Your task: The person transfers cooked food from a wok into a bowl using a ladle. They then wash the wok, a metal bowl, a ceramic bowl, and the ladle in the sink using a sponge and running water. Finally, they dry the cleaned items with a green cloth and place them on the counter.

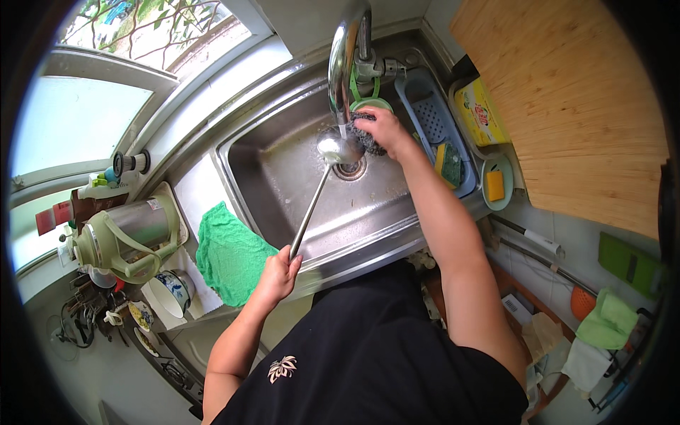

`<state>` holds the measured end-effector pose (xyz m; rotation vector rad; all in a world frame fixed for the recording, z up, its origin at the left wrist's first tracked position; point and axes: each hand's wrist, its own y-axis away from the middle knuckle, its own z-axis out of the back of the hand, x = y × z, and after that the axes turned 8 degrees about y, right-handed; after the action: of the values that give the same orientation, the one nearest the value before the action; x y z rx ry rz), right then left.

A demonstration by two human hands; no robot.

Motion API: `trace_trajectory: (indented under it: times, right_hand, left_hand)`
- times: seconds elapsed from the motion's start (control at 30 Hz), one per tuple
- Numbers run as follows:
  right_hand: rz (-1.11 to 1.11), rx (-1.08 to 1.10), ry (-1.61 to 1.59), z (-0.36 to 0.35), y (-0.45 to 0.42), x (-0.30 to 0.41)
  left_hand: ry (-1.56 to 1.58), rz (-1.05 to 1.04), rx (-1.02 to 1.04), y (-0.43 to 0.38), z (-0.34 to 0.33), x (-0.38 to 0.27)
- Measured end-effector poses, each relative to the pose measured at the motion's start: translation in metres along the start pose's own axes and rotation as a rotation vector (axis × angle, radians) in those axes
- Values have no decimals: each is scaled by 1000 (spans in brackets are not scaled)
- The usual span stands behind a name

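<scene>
My left hand [281, 271] grips the handle end of a long metal ladle [311, 212], whose bowl lies under the spout of the chrome faucet [340, 69]. Water appears to run from the spout onto the bowl. My right hand [380, 127] holds a grey steel-wool scourer [369, 139] at the right side of the ladle's bowl. Both the bowl and the scourer are over the stainless steel sink [276, 186], near its drain [350, 169]. A green strainer or cup [372, 102] hangs below the faucet, partly hidden by my right hand.
A green cloth [231, 255] lies left of the sink, near a thermos jug [133, 239] and a patterned bowl [172, 292]. On the right, a blue basket [467, 172] holds a sponge [450, 162]; beside it are a dish with a yellow block [494, 186] and a wooden board [574, 106].
</scene>
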<state>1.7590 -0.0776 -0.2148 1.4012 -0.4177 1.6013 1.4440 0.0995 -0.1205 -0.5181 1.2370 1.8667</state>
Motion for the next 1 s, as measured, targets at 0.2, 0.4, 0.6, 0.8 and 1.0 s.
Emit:
trace_trajectory:
  times: [0.2,0.4,0.6,0.8,1.0]
  right_hand:
    - [-184,411,28,18,-42,29]
    - [163,292,623,3,-21,50]
    - [454,241,902,-12,13,52]
    - [453,308,1051,-7,21,58]
    - [547,182,957,-11,26,54]
  left_hand:
    - [-300,-111,-40,-3,11,-10]
    - [-368,-73,-30,0,7,-3]
    - [-341,-91,-30,-3,5,3]
    - [-374,-93,6,-6,7,-2]
    - [-351,-110,-30,-14,8,-3]
